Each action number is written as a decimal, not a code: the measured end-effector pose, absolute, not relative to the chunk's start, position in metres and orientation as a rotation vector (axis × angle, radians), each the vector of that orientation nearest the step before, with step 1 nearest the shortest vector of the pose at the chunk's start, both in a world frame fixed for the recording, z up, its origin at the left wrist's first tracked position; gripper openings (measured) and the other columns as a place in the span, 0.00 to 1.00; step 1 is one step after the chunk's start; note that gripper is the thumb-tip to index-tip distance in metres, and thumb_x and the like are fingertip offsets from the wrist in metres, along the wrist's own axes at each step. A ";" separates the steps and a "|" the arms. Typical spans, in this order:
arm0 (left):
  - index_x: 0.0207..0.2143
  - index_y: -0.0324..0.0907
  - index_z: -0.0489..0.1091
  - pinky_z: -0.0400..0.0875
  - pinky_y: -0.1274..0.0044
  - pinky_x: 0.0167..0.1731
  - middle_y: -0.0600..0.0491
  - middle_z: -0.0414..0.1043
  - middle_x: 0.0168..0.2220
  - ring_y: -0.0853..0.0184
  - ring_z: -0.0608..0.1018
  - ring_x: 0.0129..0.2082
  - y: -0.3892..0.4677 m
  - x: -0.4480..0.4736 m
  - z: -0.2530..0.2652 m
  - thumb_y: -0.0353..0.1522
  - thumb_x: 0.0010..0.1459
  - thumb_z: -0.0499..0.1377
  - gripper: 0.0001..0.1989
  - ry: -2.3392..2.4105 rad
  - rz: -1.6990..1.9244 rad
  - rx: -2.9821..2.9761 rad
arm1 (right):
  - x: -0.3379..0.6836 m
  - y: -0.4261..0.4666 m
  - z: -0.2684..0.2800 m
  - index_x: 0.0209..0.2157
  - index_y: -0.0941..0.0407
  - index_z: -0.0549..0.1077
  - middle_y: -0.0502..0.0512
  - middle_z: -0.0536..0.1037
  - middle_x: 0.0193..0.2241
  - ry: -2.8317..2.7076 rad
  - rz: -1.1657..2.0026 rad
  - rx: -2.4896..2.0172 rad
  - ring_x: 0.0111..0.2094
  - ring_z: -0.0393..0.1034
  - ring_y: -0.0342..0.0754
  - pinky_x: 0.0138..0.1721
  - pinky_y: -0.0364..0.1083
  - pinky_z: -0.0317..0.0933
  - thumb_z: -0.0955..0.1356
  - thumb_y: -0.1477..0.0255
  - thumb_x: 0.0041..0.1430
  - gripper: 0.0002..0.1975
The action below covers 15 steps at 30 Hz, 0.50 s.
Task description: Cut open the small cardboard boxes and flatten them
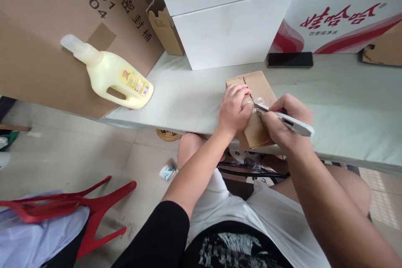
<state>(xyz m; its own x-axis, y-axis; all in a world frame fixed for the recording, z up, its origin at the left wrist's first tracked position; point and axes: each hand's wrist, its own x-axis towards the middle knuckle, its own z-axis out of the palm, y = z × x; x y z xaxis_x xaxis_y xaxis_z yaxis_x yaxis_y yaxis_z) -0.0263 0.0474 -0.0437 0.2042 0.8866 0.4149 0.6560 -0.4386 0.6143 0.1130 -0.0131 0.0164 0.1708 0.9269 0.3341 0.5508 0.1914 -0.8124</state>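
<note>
A small brown cardboard box (260, 86) lies at the table's front edge, with clear tape (259, 100) crumpled over its top seam. My left hand (235, 109) grips the box's left side, fingers bent over the top and thumb near the tape. In my closed right hand (288, 119) is a white-handled utility knife (299, 126). Its blade tip touches the tape at the seam, close to my left thumb. The box's contents are hidden.
A pale yellow detergent bottle (108, 76) stands at left before a large carton (40, 42). White boxes (229, 29) and a black phone (290, 59) are at the back of the cloth-covered table (345, 104). A red chair (97, 207) is at lower left.
</note>
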 end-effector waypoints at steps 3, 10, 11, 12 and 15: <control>0.43 0.44 0.71 0.64 0.66 0.66 0.47 0.75 0.55 0.60 0.71 0.61 0.047 -0.027 -0.043 0.27 0.58 0.53 0.12 1.444 1.080 2.169 | 0.113 -0.012 0.017 0.20 0.52 0.59 0.46 0.61 0.18 -1.521 0.493 -1.497 0.22 0.54 0.43 0.27 0.46 0.52 0.65 0.73 0.43 0.07; 0.44 0.45 0.70 0.65 0.64 0.66 0.48 0.75 0.54 0.60 0.71 0.61 0.046 -0.027 -0.043 0.28 0.59 0.52 0.12 1.442 1.081 2.184 | 0.116 -0.013 0.015 0.18 0.51 0.59 0.47 0.62 0.16 -1.398 0.457 -1.555 0.21 0.54 0.44 0.24 0.46 0.49 0.63 0.71 0.39 0.05; 0.44 0.44 0.70 0.65 0.65 0.66 0.48 0.75 0.54 0.60 0.71 0.61 0.046 -0.027 -0.043 0.28 0.59 0.52 0.12 1.446 1.081 2.183 | 0.117 -0.014 0.016 0.17 0.51 0.59 0.47 0.62 0.16 -1.389 0.450 -1.561 0.21 0.54 0.44 0.24 0.47 0.48 0.63 0.71 0.39 0.05; 0.44 0.44 0.71 0.65 0.65 0.66 0.48 0.75 0.55 0.61 0.70 0.61 0.046 -0.027 -0.044 0.28 0.59 0.52 0.12 1.449 1.082 2.180 | 0.116 -0.014 0.016 0.17 0.51 0.59 0.47 0.62 0.16 -1.383 0.442 -1.562 0.21 0.54 0.44 0.24 0.47 0.48 0.63 0.71 0.39 0.05; 0.44 0.43 0.71 0.64 0.66 0.66 0.47 0.75 0.54 0.61 0.70 0.61 0.047 -0.027 -0.044 0.28 0.58 0.52 0.13 1.447 1.088 2.180 | 0.115 -0.014 0.017 0.18 0.51 0.58 0.47 0.61 0.16 -1.427 0.452 -1.537 0.21 0.53 0.43 0.24 0.47 0.49 0.63 0.72 0.39 0.06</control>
<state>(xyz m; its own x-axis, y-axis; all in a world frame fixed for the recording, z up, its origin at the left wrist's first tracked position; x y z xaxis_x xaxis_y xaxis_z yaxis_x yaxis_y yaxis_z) -0.0268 0.0466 -0.0442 0.2032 0.8834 0.4222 0.6509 -0.4440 0.6158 0.1152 -0.0142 0.0171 0.2487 0.9125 0.3249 0.5586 0.1389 -0.8178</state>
